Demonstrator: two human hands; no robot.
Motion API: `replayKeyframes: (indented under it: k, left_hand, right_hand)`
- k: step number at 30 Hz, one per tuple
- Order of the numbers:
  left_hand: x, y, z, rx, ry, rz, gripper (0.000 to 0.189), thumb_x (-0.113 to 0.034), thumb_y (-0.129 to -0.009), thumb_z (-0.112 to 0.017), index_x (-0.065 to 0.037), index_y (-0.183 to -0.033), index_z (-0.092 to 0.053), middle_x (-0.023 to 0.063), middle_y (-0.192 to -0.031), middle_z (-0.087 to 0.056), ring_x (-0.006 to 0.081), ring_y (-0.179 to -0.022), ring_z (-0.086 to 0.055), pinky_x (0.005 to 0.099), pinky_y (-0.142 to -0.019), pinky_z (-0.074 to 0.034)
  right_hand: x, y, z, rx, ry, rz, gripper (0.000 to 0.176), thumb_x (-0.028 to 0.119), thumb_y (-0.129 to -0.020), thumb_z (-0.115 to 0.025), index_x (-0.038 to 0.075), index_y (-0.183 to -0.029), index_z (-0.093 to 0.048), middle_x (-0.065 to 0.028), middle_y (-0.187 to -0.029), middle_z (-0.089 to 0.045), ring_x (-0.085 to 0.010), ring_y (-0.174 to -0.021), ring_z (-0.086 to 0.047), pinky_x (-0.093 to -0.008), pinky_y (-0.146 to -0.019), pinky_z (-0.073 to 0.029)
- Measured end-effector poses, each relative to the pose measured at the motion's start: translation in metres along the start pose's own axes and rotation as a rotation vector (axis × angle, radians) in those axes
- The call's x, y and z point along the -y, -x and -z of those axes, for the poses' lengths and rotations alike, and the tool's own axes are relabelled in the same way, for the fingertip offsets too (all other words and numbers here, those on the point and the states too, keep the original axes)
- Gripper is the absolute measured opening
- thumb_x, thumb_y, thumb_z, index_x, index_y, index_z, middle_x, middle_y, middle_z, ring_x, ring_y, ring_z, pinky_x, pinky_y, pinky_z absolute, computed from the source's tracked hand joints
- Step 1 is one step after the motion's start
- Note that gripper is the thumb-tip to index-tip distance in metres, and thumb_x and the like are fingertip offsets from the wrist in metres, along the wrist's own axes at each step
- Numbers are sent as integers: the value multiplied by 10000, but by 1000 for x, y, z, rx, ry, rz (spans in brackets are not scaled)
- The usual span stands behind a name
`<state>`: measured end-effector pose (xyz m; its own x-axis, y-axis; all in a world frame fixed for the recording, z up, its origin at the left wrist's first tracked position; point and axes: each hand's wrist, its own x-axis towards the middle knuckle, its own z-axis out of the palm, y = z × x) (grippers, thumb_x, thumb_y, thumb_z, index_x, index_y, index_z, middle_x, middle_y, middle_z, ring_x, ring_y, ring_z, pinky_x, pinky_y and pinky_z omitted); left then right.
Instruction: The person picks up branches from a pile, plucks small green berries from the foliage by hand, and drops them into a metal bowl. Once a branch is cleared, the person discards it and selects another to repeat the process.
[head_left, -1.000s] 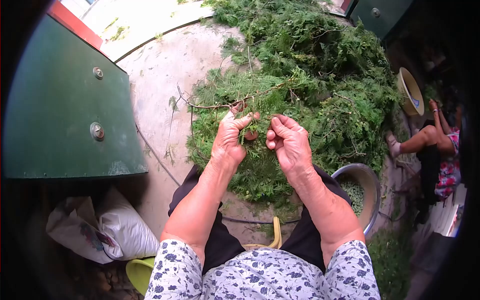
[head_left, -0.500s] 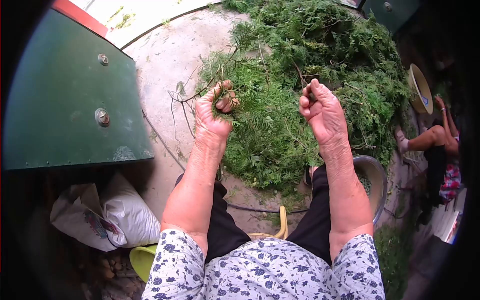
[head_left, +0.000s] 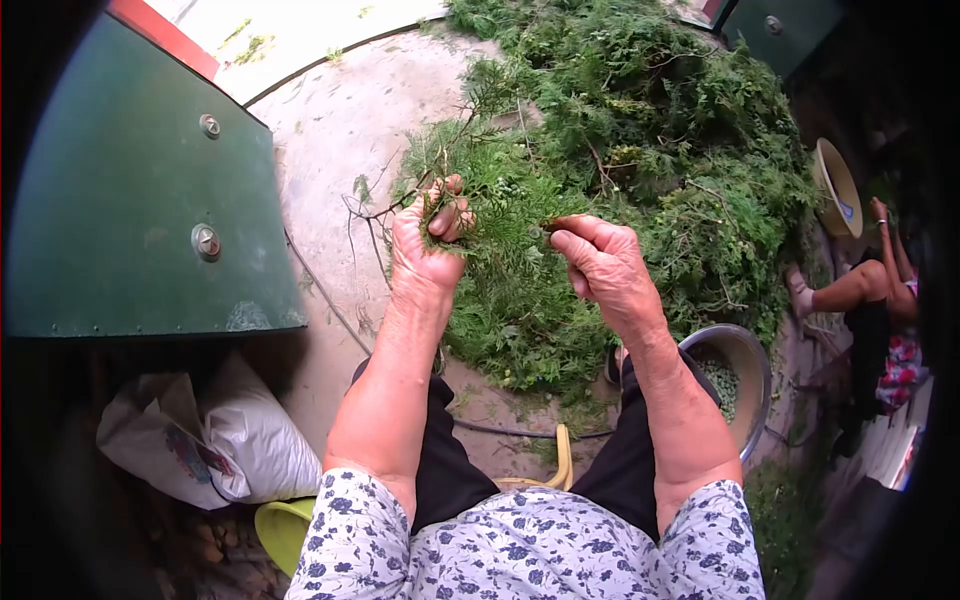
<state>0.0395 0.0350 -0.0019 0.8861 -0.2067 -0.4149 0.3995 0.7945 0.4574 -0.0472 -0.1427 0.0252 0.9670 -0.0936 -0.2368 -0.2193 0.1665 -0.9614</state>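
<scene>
My left hand (head_left: 430, 232) is wrapped round a leafy evergreen branch (head_left: 510, 200), its flat, scaly sprays spreading out to the right. Small pale-green cones (head_left: 508, 187) show among this foliage. Just right of the sprays, my right hand (head_left: 605, 262) is closed in a pinch, thumb against forefinger, palm turned down. Whatever lies between those fingertips is too small or hidden to make out. Beside my right knee stands a metal basin (head_left: 760, 400) holding many small pale-green cones (head_left: 722, 385).
A large heap of cut evergreen branches (head_left: 690, 180) covers the ground ahead. At left are a green metal panel (head_left: 140, 200), white sacks (head_left: 255, 440) and a yellow-green basin (head_left: 285, 530). Another person (head_left: 870, 285) sits at far right near a tan basin (head_left: 835, 185). A hose (head_left: 500, 430) crosses the ground.
My right hand has swung left and down toward the held branch, turning from palm up to a palm-down pinch. My left hand keeps its grip, nearly still.
</scene>
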Motion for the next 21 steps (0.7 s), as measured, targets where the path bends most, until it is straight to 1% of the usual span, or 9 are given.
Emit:
replayKeyframes:
  k: [3, 7, 9, 13, 15, 17, 19, 20, 21]
  left_hand:
    - [4, -2, 1, -5, -33, 27, 197, -158, -858, -532, 23, -922, -574, -26, -466, -338, 98, -453, -314, 213, -514, -319]
    - [5, 1, -1, 23, -30, 31, 163, -142, -846, -534, 12, -888, -569, -33, -470, -337, 86, -440, -300, 208, -502, -309]
    - [3, 1, -4, 11, 40, 35, 138, -128, -855, -510, 0, -865, -563, -36, -478, -337, 72, -424, -276, 207, -474, -292]
    - [10, -3, -6, -120, 7, -40, 139, -117, -868, -476, -3, -857, -555, -39, -484, -336, 66, -412, -257, 205, -446, -269]
    - [-2, -2, -5, -142, 85, -69, 146, -103, -877, -446, 1, -854, -546, -39, -485, -336, 68, -406, -252, 209, -430, -257]
    - [-6, -1, -5, -143, 61, -69, 133, -87, -870, -442, 2, -847, -539, -39, -485, -335, 65, -408, -255, 204, -422, -247]
    - [-6, -1, -2, -111, 35, -97, 131, -79, -867, -437, -1, -845, -539, -42, -485, -333, 63, -410, -253, 204, -417, -241]
    - [-9, -8, 11, 35, 72, -70, 120, -83, -859, -453, -5, -842, -543, -47, -483, -327, 63, -410, -249, 201, -415, -232]
    - [-9, -8, 10, 34, 72, -72, 120, -83, -859, -453, -5, -842, -543, -47, -483, -327, 63, -410, -249, 201, -415, -232]
  right_hand:
    - [1, -5, 2, 86, -25, -70, 182, 133, -832, -615, -45, -867, -615, 25, -624, -538, -22, -439, -434, -169, -386, -334]
    - [-3, -7, -2, 118, -42, -112, 166, 117, -817, -636, -44, -833, -597, 37, -599, -501, -21, -442, -428, -172, -382, -326]
    - [-9, -7, -5, -111, 101, 73, 171, 103, -809, -647, -49, -865, -593, 35, -592, -500, -22, -440, -432, -176, -376, -325]
    - [-22, -11, -2, -224, 65, 129, 145, 94, -818, -634, -33, -875, -594, 26, -611, -526, -24, -444, -443, -170, -371, -332]
    - [-15, -17, 14, -386, -174, 124, 119, 95, -831, -619, -8, -882, -588, 14, -641, -554, -31, -442, -451, -165, -365, -340]
    - [-12, -22, 24, -326, -408, 113, 154, 91, -851, -589, -1, -960, -531, -34, -786, -573, -46, -505, -482, -165, -378, -348]
    - [-4, -18, 22, -175, -555, 31, 179, 73, -846, -584, -2, -992, -510, -50, -838, -567, -50, -533, -491, -159, -389, -347]
    - [0, -16, 19, -174, -555, 30, 179, 73, -846, -584, -2, -992, -510, -50, -838, -567, -50, -533, -491, -159, -389, -347]
    - [5, -13, 16, -138, -582, 21, 172, 68, -835, -595, -1, -975, -523, -40, -810, -566, -47, -526, -487, -159, -391, -344]
